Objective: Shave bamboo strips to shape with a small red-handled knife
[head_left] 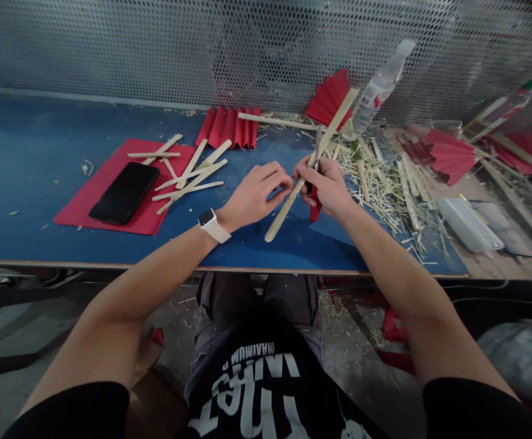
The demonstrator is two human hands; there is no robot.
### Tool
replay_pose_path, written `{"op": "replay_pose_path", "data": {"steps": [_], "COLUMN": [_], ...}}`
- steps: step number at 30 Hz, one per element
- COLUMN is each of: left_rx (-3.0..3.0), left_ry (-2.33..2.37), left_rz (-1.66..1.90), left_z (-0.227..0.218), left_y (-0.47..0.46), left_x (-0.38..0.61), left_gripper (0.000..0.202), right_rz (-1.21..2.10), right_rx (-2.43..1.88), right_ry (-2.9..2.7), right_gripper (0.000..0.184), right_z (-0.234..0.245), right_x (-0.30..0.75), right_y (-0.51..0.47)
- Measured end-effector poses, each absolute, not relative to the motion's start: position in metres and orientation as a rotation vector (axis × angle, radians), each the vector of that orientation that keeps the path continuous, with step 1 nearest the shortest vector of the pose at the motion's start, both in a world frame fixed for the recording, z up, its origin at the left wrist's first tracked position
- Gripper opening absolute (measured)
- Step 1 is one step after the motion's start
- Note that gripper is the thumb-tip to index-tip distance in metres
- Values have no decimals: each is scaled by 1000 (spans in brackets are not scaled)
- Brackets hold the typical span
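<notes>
My right hand [327, 186] is closed round a long pale wooden slat [288, 204] and a red-handled tool [314, 210] whose end pokes out below the fist. The slat slants from near the table's front edge up to a red folded paper fan [328, 97] at its far end. My left hand [259, 189], with a white watch [211, 224] on the wrist, has curled fingers pinching at the slat just left of my right hand.
A black phone [124, 192] lies on a red sheet [87, 204] with several loose slats [192, 177]. Pleated red paper [229, 127] lies behind. Bamboo shavings [384, 183], a plastic bottle [378, 91], more red fans [448, 157] and a white case [469, 224] crowd the right. A perforated metal wall backs the blue table [28, 158].
</notes>
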State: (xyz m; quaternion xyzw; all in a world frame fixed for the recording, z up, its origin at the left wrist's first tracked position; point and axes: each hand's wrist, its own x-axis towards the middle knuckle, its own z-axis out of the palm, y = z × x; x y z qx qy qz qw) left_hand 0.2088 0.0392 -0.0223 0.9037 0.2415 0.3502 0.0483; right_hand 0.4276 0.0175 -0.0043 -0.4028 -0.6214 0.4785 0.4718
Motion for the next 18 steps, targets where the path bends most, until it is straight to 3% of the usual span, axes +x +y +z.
{"op": "replay_pose_path", "data": {"steps": [8,18], "left_rx": [2939,2943], "left_ry": [748,826], "left_rz": [921,848], "left_z": [-26,-29], "left_y": [41,39], "left_x": [213,219], "left_gripper": [9,15], "right_rz": [1154,1092], "right_rx": [-941,-948], "right_ry": [-1582,-1724], "right_gripper": [49,50], "right_z": [-3,-4], "right_x": [427,433], "right_y": [17,20]}}
